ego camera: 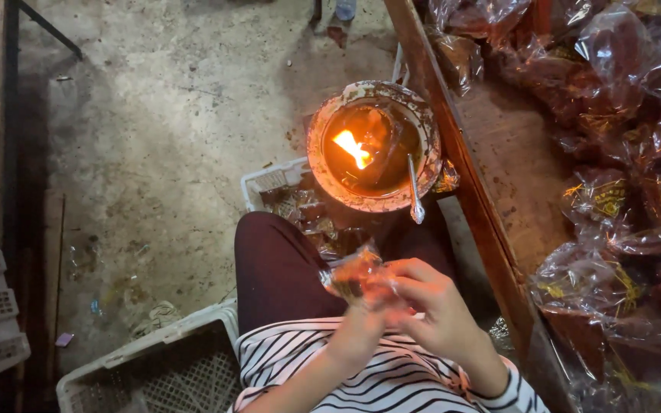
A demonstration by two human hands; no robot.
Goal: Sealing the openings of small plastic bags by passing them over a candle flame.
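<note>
The small clear-wrapped packet (352, 274), with something reddish-brown inside, sits over my lap, pinched between both my hands just above my dark trouser leg (277, 264). My right hand (434, 302) closes its fingertips on the packet's near edge, and my left hand (361, 325) comes up from below and grips its underside, though I cannot tell how far those fingers wrap around. Just ahead of the packet, near my knee, stands a crusted round bowl (374, 145) with an open flame (352, 148) burning in dark liquid, and a metal spoon (415, 191) leans on its rim. The danger, I judge, is that film: if I bring it too close or hold it too long near the flame, the plastic could melt through or scorch my fingertips. A loose pinch could also drop the packet into the white crate (269, 180) of packets below the bowl. To my right, well apart, heaps of filled bags (621, 191) lie on a wooden table (514, 176); a nudged bowl could spill towards them.
</note>
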